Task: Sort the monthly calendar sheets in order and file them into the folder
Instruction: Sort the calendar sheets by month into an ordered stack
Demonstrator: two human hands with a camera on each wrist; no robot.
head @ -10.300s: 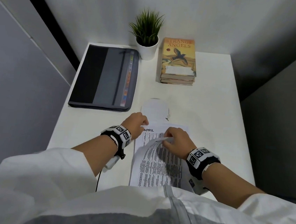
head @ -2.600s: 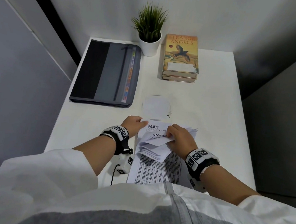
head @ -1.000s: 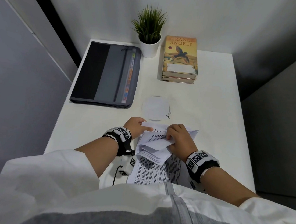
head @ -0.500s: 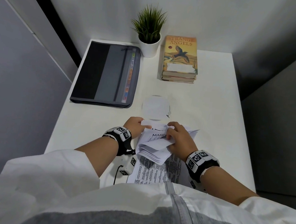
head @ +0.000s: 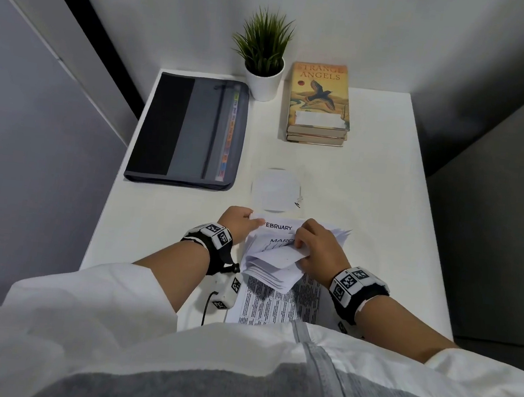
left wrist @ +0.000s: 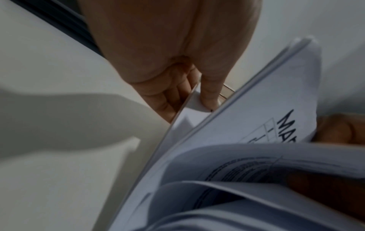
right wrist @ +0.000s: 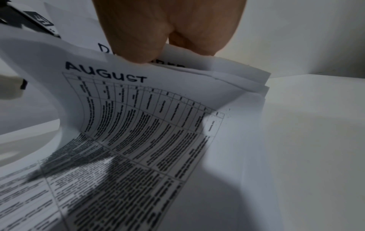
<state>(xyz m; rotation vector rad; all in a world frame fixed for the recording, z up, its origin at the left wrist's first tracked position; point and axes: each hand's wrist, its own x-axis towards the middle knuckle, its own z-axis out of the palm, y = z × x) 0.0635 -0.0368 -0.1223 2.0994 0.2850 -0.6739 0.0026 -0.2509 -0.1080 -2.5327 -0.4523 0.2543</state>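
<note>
A stack of white calendar sheets lies at the table's near edge. My right hand grips several top ends folded back toward me, among them the MARCH sheet; in the right wrist view the AUGUST sheet curls under that hand. Beyond the fold the FEBRUARY sheet shows. My left hand pinches that sheet's far left corner, thumb on top. The dark grey zip folder lies shut at the far left, apart from both hands.
A potted plant and a pile of books stand at the back of the white table. A round white coaster lies just beyond the sheets. Grey walls close in on both sides.
My right hand has turned back more sheets: APRIL was on top at first, then MAY, and now FEBRUARY shows beyond the fold. My left hand stays at the far left corner.
</note>
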